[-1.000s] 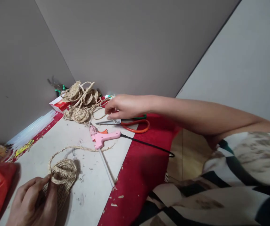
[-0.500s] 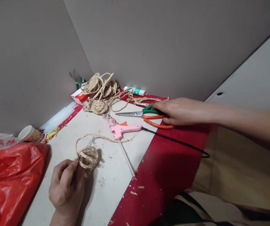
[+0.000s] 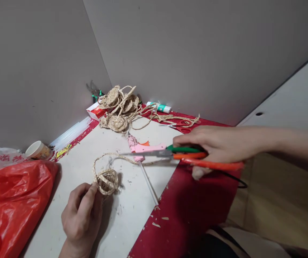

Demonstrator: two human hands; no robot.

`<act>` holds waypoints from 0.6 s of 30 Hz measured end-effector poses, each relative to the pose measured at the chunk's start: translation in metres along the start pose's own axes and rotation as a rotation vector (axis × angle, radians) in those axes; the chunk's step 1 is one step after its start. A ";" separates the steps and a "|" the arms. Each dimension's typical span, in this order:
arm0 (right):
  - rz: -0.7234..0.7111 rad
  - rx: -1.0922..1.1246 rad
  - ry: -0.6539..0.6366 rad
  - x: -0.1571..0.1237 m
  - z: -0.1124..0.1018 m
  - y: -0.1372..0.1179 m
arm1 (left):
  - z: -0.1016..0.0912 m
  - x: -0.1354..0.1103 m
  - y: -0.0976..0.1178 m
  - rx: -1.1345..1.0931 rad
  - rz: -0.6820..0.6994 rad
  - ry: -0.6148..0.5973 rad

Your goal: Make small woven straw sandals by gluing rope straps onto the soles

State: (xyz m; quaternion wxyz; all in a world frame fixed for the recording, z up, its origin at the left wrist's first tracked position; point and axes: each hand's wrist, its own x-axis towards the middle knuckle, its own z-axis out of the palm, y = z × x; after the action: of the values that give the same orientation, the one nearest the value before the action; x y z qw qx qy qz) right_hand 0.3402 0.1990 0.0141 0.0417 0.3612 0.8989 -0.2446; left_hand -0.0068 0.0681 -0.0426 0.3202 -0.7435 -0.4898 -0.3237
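Note:
My left hand (image 3: 81, 215) is closed on a small coiled jute-rope piece (image 3: 107, 181) resting on the white board (image 3: 116, 222); a loose rope tail arcs up and to the right from it. My right hand (image 3: 218, 143) grips a pair of scissors (image 3: 170, 154) with green and orange handles, lifted above the table, the closed blades pointing left. The blades hang over a pink glue gun (image 3: 143, 147) that lies on the board with a clear glue stick trailing toward me.
A tangle of jute rope and coils (image 3: 118, 107) sits at the back corner beside a red-white box (image 3: 96, 113) and a white-green tube (image 3: 160, 106). A red plastic bag (image 3: 8, 200) and a paper cup (image 3: 37, 150) are at the left. Red cloth (image 3: 191, 208) covers the right side.
My right hand closed on the scissors' handles, lifted them off the table and drew them toward me, over the glue gun. The left hand kept its hold on the rope coil.

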 end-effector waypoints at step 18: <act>-0.330 -0.263 -0.151 0.068 -0.026 -0.047 | -0.006 -0.006 0.007 -0.098 0.043 -0.095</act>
State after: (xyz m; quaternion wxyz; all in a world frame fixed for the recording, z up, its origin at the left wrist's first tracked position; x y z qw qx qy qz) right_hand 0.2608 0.2249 0.0386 0.1150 0.1815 0.9643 -0.1550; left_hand -0.0031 0.0583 -0.0446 0.2669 -0.7831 -0.4719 -0.3047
